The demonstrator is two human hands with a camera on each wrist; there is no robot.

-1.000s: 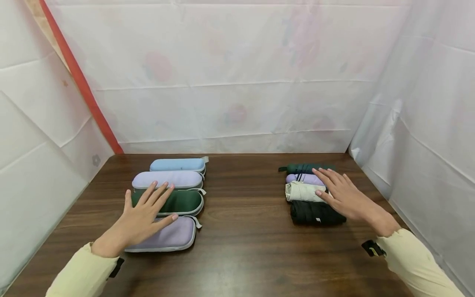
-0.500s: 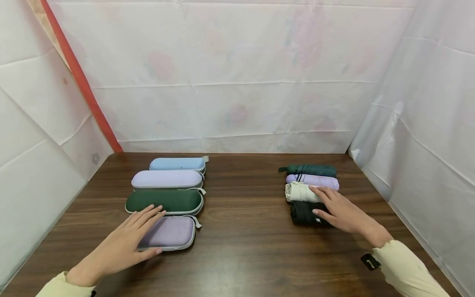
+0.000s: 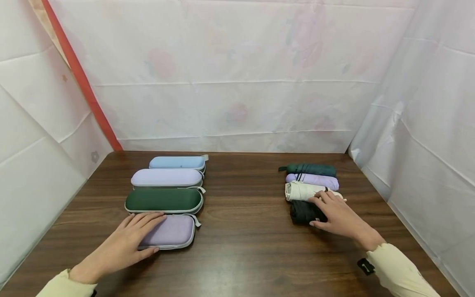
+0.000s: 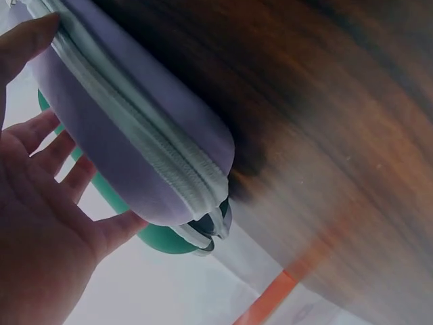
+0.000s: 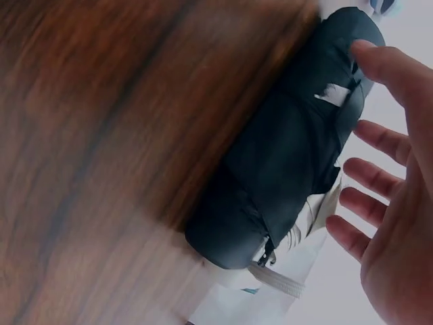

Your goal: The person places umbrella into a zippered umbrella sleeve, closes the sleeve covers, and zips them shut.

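In the head view my left hand (image 3: 120, 245) spans the left part of a lilac zip case (image 3: 170, 231). Its fingers lie along the far edge, its thumb by the near side; the left wrist view puts the thumb tip over the zip (image 4: 128, 115). My right hand (image 3: 339, 218) reaches over a black folded umbrella (image 3: 304, 211). In the right wrist view its thumb tip overlaps the umbrella's side, and the fingertips point at its upper edge without wrapping round it. Both things rest on the table.
Behind the lilac case lie a dark green case (image 3: 163, 200), a pale lavender case (image 3: 167, 177) and a light blue case (image 3: 177, 162). Beyond the black umbrella are white (image 3: 302, 191), lilac (image 3: 315, 180) and dark green (image 3: 311, 169) folded umbrellas. White sheeting (image 3: 237, 74) surrounds the wooden table (image 3: 241, 231).
My left hand has come down and back from above the green case to the lilac one. My right hand has lowered from above the umbrella row to the black umbrella.
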